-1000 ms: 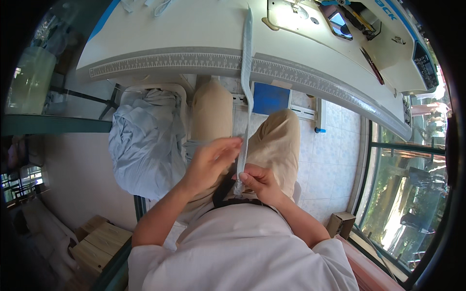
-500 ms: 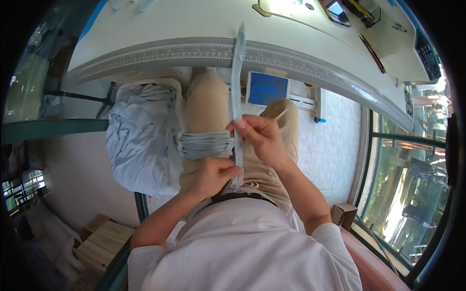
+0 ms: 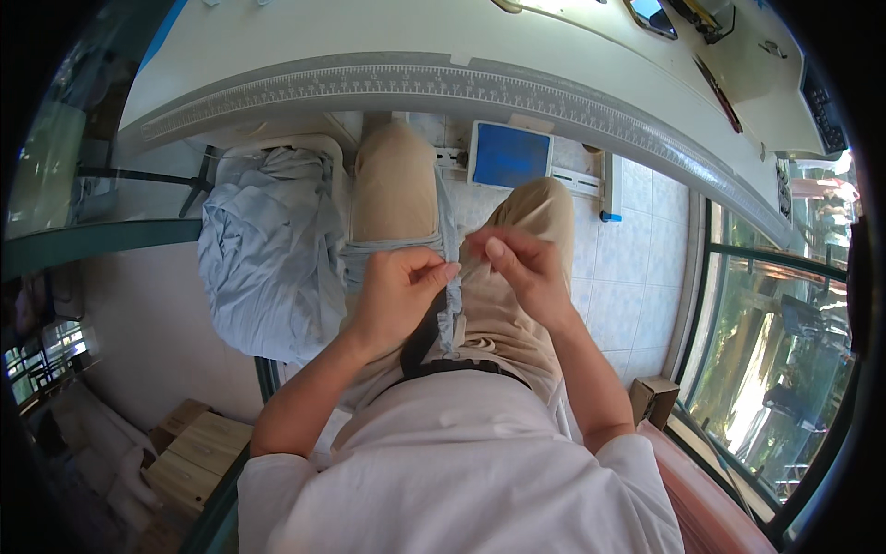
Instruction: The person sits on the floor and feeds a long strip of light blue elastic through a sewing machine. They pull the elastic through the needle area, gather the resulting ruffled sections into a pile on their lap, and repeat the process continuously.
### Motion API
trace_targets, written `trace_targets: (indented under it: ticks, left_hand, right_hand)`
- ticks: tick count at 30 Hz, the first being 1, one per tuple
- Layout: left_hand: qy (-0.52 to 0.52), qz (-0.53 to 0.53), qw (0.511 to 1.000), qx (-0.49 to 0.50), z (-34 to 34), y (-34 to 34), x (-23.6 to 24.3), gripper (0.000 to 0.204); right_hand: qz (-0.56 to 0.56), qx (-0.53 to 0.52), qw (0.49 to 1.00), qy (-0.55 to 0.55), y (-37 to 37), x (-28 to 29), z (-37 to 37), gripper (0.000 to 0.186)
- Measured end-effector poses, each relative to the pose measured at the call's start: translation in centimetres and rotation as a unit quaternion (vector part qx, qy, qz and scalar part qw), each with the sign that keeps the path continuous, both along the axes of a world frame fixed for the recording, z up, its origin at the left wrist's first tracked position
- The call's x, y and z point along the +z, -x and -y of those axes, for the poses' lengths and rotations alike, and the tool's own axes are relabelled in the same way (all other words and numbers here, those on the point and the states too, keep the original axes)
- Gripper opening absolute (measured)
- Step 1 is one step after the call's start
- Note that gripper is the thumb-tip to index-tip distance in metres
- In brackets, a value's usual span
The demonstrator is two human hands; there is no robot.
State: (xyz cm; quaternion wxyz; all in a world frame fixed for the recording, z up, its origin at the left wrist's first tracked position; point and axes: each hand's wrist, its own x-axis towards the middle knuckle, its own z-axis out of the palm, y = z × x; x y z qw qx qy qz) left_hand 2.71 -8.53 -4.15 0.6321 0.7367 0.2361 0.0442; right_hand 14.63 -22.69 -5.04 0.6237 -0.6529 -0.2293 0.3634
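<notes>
Along the front edge of a white tabletop (image 3: 305, 42), starting at the far left, runs a long grey translucent ruler (image 3: 406, 83), printed with a fine scale of ticks and figures too small to read. Below its left end stands a light wood-coloured drawer unit (image 3: 198, 466). Next comes a pale, round-cornered tub (image 3: 318, 139), heaped with crumpled light-blue cloth (image 3: 263, 254) that spills over its near side. Bands of pale grey-blue fabric (image 3: 392, 246) lie across the person's beige-trousered left thigh. The left hand (image 3: 399, 291) pinches a narrow pale grey-blue fabric strip (image 3: 449, 319) between thumb and fingers; the strip lies lengthwise between the thighs, its lower part crinkled near the waist. Beyond it, at floor level, sits a blue rectangular panel (image 3: 510, 155) with a pale border. The right hand (image 3: 526, 277) hovers just beside the strip, thumb and curled fingers close together; they are blurred, and whether they grip anything cannot be told. Farther right are a small brown cardboard box (image 3: 653, 402) on the floor, its contents unclear, a dark-framed phone (image 3: 653, 17) on the tabletop, slender dark-red tweezers (image 3: 718, 92), and a dark control panel (image 3: 821, 106) whose markings are illegible.
</notes>
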Motion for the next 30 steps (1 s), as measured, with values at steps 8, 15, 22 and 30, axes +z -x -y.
trace_targets:
  ticks: [8,15,22,30]
  left_hand:
    - [0.016,-0.027,0.999,-0.022,-3.1,0.5,0.6,0.008]
    - [0.318,0.092,0.935,-0.124,-7.3,-4.6,1.2,0.03]
    - [0.459,0.151,0.843,-0.237,-8.4,-7.3,-3.4,0.024]
    - [0.279,0.197,0.935,0.095,-8.6,-4.5,3.0,0.012]
  right_hand:
    - [-0.097,0.06,0.992,-0.05,-0.4,-0.5,-3.2,0.019]
    - [-0.229,0.128,0.96,-0.101,0.0,-1.6,-3.2,0.024]
    - [-0.388,0.192,0.866,-0.25,-0.4,-3.5,-4.9,0.027]
    - [-0.054,0.073,0.996,0.0,1.3,-2.0,0.0,0.04]
